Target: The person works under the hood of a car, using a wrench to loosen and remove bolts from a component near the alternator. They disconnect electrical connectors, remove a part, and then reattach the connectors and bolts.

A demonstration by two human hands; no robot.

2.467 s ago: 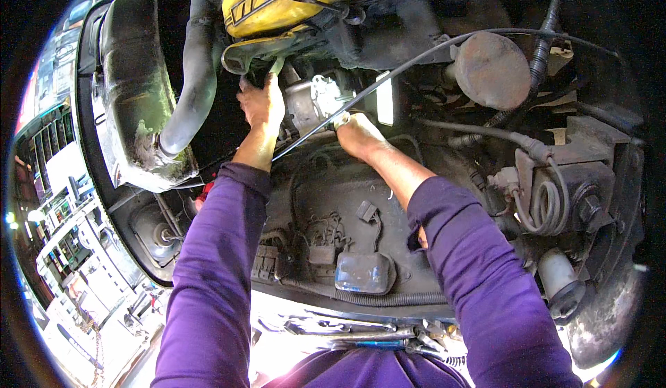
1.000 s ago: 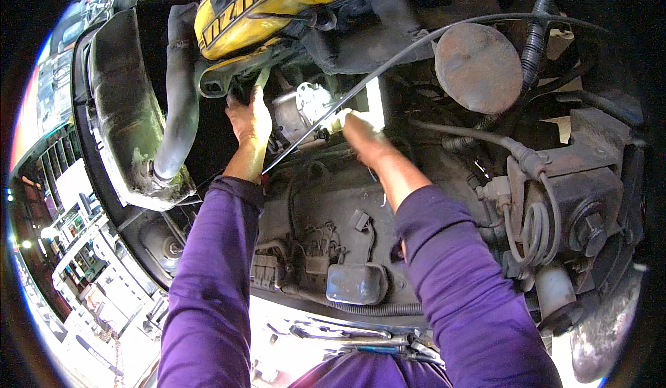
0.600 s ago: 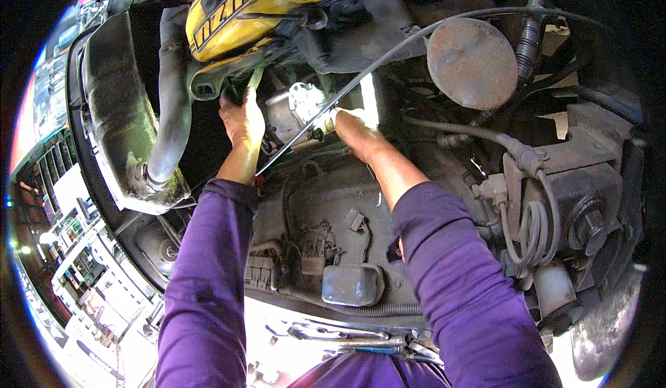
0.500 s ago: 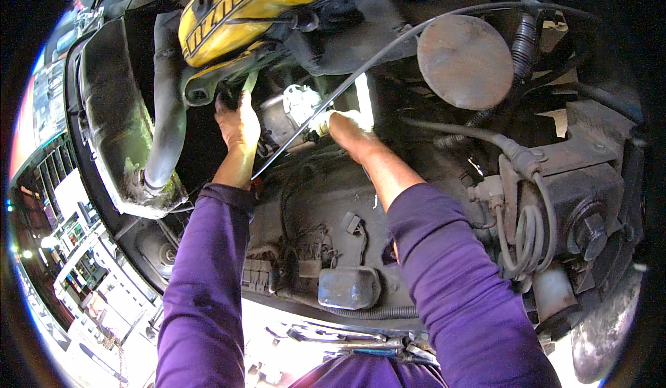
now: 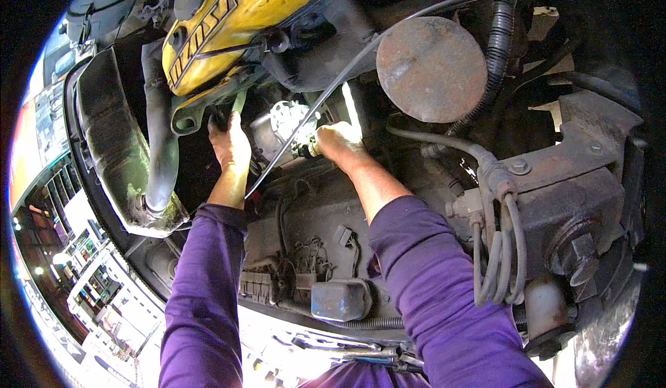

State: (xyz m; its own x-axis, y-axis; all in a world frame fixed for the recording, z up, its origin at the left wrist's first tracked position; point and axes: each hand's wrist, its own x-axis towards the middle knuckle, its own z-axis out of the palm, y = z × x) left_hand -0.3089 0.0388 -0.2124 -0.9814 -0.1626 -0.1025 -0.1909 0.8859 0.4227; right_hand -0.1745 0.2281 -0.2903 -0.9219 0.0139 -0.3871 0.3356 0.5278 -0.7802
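My left hand (image 5: 229, 144) reaches up beneath the yellow engine cover (image 5: 243, 3), its thumb by a pale metal strip (image 5: 239, 102) and its fingers bent into shadow on something I cannot make out. My right hand (image 5: 338, 142) is closed at the lower right of a brightly lit silver cylindrical component (image 5: 267, 133), on a small part hidden by the fingers. A long thin cable (image 5: 331, 90) runs diagonally between my hands and across that component.
A dark metal tank (image 5: 100, 131) and grey hose (image 5: 161, 166) stand left. At right are a rusty round disc (image 5: 430, 69), corrugated hose (image 5: 501, 41), looped lines (image 5: 517, 263) and a bracket (image 5: 576, 152). A small box (image 5: 340, 298) sits below; bright workshop surroundings show beyond the left edge.
The view has shifted, so the engine parts sit further left in the picture. My hands stay at the same parts beside the silver component, with only slight movement of the right hand.
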